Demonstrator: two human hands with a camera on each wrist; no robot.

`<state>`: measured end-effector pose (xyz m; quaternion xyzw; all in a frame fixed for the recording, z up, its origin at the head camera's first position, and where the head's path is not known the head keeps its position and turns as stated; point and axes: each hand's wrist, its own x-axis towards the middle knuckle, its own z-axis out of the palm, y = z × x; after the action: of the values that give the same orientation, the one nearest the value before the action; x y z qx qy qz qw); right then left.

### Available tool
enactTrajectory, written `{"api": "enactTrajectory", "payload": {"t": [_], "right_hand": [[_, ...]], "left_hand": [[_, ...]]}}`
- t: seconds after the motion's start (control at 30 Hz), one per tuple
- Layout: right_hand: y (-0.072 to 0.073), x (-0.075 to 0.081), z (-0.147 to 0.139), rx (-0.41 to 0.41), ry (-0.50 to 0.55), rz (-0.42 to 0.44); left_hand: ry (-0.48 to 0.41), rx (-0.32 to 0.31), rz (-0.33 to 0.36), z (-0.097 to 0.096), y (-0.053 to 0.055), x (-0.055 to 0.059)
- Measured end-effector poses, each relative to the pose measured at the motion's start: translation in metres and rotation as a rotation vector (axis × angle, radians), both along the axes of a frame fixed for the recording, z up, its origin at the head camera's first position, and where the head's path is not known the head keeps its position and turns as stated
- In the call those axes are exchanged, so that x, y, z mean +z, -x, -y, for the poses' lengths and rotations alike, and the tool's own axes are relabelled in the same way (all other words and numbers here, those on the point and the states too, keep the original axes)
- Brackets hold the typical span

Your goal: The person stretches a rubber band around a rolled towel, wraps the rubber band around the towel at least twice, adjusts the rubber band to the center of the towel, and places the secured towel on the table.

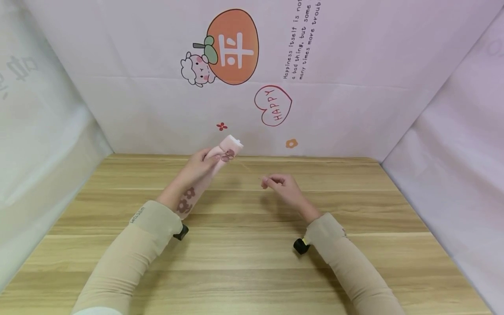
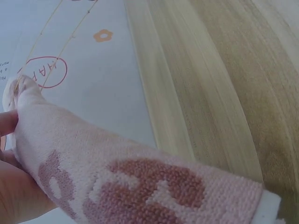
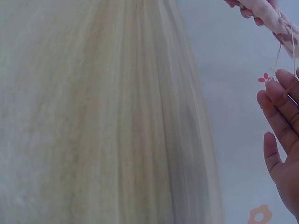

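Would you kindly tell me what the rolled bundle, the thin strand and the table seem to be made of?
The rolled bundle: probably looped towelling, matte, judging by its nubbly surface.
The thin strand: perhaps elastic or string; it is yellowish with small bumps, its finish too fine to judge.
The table: wood or wood-look laminate, smooth-looking, going by its pale streaked grain.

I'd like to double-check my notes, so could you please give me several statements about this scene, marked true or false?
1. The left hand holds the towel. True.
2. A string runs from the towel towards the right hand. True.
3. The right hand grips the towel. False: it is apart from it, at the string.
4. The towel lies spread flat on the table. False: it is a roll in the left hand.
5. The towel has blue stripes. False: it is pink with darker flowers.
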<state>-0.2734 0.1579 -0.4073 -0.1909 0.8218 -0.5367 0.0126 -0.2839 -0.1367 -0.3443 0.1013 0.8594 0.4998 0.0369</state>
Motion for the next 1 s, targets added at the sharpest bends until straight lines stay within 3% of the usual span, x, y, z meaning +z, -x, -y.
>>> {"api": "enactTrajectory", "payload": {"t": [0.43,0.67,1.0], "right_hand": [[0.000,-0.005,-0.013,0.027,-0.041,-0.036],[0.002,-0.010,-0.023,0.059,-0.072,-0.077],[-0.001,-0.006,-0.032,0.062,-0.097,0.010]], "left_hand": [[-0.002,0.041,-0.008,0.002,0.003,0.001],[-0.057,0.071,0.016,0.005,0.000,0.003],[-0.055,0.077,0.012,0.003,-0.001,0.005]]}}
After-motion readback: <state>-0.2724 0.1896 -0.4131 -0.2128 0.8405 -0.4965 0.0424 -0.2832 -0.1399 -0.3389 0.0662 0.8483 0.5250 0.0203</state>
